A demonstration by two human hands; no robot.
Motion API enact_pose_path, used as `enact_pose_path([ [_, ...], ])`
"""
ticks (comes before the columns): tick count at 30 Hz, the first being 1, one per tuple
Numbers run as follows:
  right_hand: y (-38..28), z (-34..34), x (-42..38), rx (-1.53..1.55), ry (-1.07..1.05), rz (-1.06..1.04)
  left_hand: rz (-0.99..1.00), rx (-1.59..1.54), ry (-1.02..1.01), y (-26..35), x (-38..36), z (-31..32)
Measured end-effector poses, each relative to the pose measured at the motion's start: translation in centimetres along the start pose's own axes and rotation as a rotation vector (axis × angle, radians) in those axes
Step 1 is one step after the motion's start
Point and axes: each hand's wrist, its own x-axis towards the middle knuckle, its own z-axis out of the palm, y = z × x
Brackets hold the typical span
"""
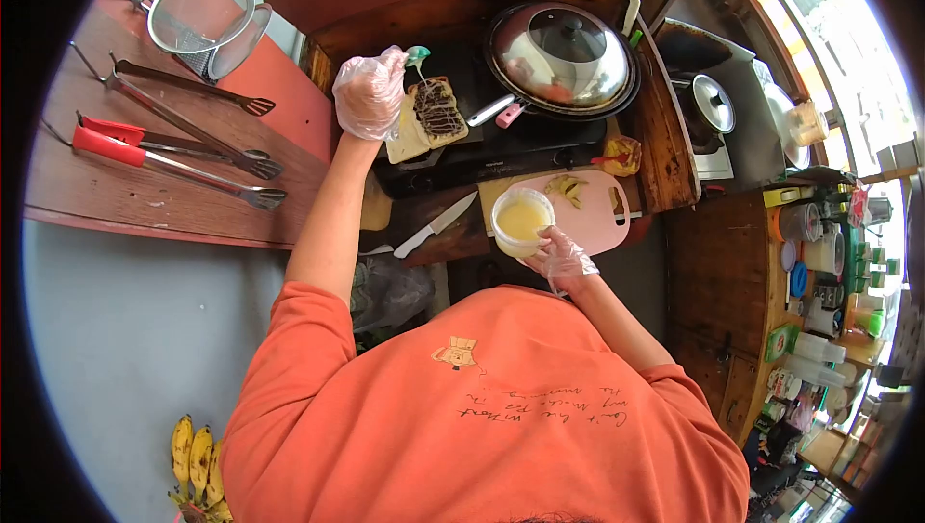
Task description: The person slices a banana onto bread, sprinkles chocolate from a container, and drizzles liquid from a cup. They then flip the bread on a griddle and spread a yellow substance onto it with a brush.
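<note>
My left hand [371, 97], in a clear plastic glove, is closed around a green spoon [417, 56]. A pale thread hangs from the spoon's bowl above a slice of bread [439, 111] coated with dark brown spread and crossed by pale lines. Against that slice lies a plainer, pale bread slice [409, 138]. My right hand [559, 258], also gloved, grips a round clear tub [523, 220] of pale yellow, creamy-looking stuff near my chest. Beneath and behind the tub is a pink cutting board [599, 220] bearing yellowish pieces [567, 190].
A large lidded pan [562, 56] sits on the stove right of the bread. A white-handled knife [436, 224] lies left of the tub. Tongs [193, 171] and strainers [202, 17] hang at left, bananas [198, 460] are lower left, and a wooden partition [670, 128] stands at right.
</note>
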Motion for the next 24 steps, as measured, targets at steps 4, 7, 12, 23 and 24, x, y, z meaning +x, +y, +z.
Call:
enact_pose_path([
  [4, -0.4, 1.9, -1.4, -0.041, 0.069, 0.007, 0.019, -0.024, -0.032, 1.0, -0.5, -1.2],
  [7, -0.3, 2.7, -1.7, -0.064, 0.099, -0.018, 0.017, -0.074, -0.054, 1.9, -0.8, -2.3],
  [12, -0.2, 1.7, -0.3, -0.08, 0.026, 0.015, 0.018, -0.068, -0.083, 2.7, -1.3, -4.6],
  [23, -0.1, 1.8, 0.6, -0.089, 0.083, 0.001, -0.066, 0.034, -0.137, 1.3, -3.5, -7.8],
  [24, -0.2, 2.0, 0.5, -0.097, 0.111, 0.0, -0.067, 0.043, -0.141, 1.1, -3.4, -7.8],
])
